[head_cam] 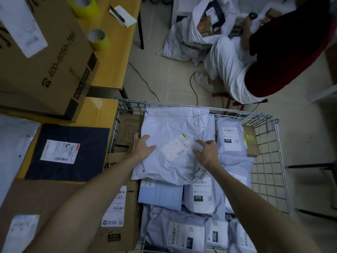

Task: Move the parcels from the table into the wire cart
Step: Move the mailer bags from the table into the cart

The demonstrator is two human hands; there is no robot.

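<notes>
A large white poly-bag parcel (173, 132) with a slanted label lies on top of the pile inside the wire cart (268, 141). My left hand (143, 147) rests on its left edge with fingers spread. Over its right side my right hand (207, 152) hovers or touches with fingers apart; neither hand grips it. Several white and pale blue labelled parcels (200, 196) and brown boxes (125, 136) fill the cart under it. On the yellow table (102, 110) to the left lie a dark blue parcel (69, 152) with a white label, a big cardboard box (45, 57) and a white bag (12, 143).
Another brown box (32, 207) sits at the lower left. Two rolls of yellow tape (99, 40) and a paper with a pen (122, 15) lie on the far table. A person in white trousers (231, 70) crouches beyond the cart beside an open sack of parcels (200, 30). Cables run across the floor.
</notes>
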